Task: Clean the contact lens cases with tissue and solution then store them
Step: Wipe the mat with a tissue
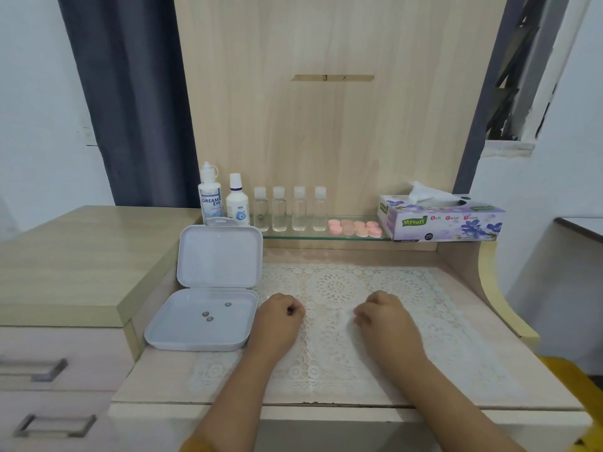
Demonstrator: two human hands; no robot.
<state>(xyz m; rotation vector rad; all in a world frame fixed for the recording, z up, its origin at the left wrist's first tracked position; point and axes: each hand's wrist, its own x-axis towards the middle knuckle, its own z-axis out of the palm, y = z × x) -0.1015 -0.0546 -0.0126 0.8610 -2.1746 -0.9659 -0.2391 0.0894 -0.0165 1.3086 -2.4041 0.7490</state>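
Note:
Several pink contact lens cases [355,227] lie in a cluster on the glass shelf [293,237] at the back. To their right stands a purple tissue box [440,220] with a tissue sticking up. Two white solution bottles [210,197] [238,203] stand at the shelf's left end. An open white storage box [202,318] sits on the left of the desk with three small dark round items inside. My left hand [280,316] rests on the lace mat beside the box, fingers curled, holding nothing. My right hand [381,316] rests on the mat with curled fingers, also holding nothing.
Several small clear bottles [288,210] with white caps stand in a row on the shelf between the solution bottles and the cases. A lace mat [332,282] covers the desk. A drawer unit [65,288] rises on the left; a wooden panel backs the shelf.

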